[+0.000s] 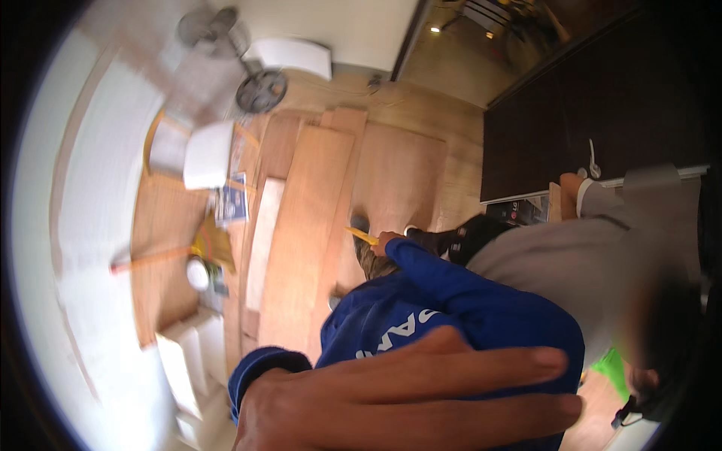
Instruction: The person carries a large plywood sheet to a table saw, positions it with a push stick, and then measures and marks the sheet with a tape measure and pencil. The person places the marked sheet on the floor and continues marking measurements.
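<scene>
My left hand [376, 391] looms large at the bottom, very near the camera, its fingers stretched out toward the right. It is open, and nothing shows in it. Farther out, my right hand [387, 243], at the end of a blue sleeve, is closed around a slim yellow tool [362, 235] whose exact kind I cannot make out. The tool's tip points left, above large reddish-brown wood boards [316, 173] lying on the floor. Beneath my hands is my blue top [376, 323] with white lettering; my legs and shoes show beyond it.
Close on my right stands a person in a grey shirt [549, 255], one hand [573, 194] near a dark door [587, 113] with a metal handle. To the left are a white-backed chair [209, 155], a yellow bag [214, 240] and a white box [192, 353]. A fan [262, 91] stands beyond.
</scene>
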Available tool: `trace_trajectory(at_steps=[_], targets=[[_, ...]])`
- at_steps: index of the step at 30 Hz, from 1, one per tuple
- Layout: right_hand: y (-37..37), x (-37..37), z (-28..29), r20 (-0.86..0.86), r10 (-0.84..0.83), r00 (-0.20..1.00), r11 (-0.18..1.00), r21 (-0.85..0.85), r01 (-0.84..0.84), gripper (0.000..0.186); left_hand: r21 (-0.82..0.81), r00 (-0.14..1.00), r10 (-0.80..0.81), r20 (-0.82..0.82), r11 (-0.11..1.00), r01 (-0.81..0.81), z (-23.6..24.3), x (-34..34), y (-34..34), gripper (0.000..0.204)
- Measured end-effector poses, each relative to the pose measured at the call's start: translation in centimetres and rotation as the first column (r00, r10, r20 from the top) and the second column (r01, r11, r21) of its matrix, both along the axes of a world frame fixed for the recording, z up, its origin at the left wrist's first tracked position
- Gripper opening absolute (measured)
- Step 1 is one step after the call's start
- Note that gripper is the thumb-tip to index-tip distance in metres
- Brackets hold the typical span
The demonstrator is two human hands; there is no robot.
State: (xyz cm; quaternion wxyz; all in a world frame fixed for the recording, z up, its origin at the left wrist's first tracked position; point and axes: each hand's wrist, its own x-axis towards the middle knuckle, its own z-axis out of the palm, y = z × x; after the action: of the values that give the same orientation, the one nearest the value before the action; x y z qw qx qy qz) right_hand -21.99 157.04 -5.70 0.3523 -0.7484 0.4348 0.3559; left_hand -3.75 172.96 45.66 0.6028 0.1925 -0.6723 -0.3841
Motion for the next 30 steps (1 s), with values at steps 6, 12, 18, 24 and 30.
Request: trace_trajectory(at_steps=[6, 12, 18, 24, 30], targets=[[-14.3, 3.7, 4.0, 0.076, -0.184, 0.98, 0.981, -0.041, 0.187, 0.063, 0.268, 0.944, 0.328, -0.045, 0.914, -0.304, -3.6, 6.6, -11.2, 0.09], [-23.5, -2.0, 7.3, 0.201, -0.555, 0.807, 0.797, -0.148, 0.585, 0.057, 0.744, 0.777, 0.532, 0.337, 0.355, -0.565, -23.7, 13.1, -17.0, 0.059], [-24.8, -11.0, 9.4, 0.567, -0.725, 0.392, 0.25, -0.313, 0.916, 0.053, 0.855, 0.719, -0.467, 0.515, 0.343, -0.389, -48.7, 17.3, -18.7, 0.032], [-20.5, -20.0, 11.7, 0.753, -0.658, -0.002, -0.398, -0.347, 0.849, 0.045, 0.873, 0.551, -0.681, 0.483, 0.325, -0.363, -61.2, 21.3, -25.9, 0.032], [-23.1, -28.4, 13.1, 0.74, -0.656, -0.145, -0.724, -0.563, 0.399, 0.048, 0.894, 0.623, -0.689, 0.37, 0.083, -0.44, -60.2, 21.7, -45.0, 0.04]])
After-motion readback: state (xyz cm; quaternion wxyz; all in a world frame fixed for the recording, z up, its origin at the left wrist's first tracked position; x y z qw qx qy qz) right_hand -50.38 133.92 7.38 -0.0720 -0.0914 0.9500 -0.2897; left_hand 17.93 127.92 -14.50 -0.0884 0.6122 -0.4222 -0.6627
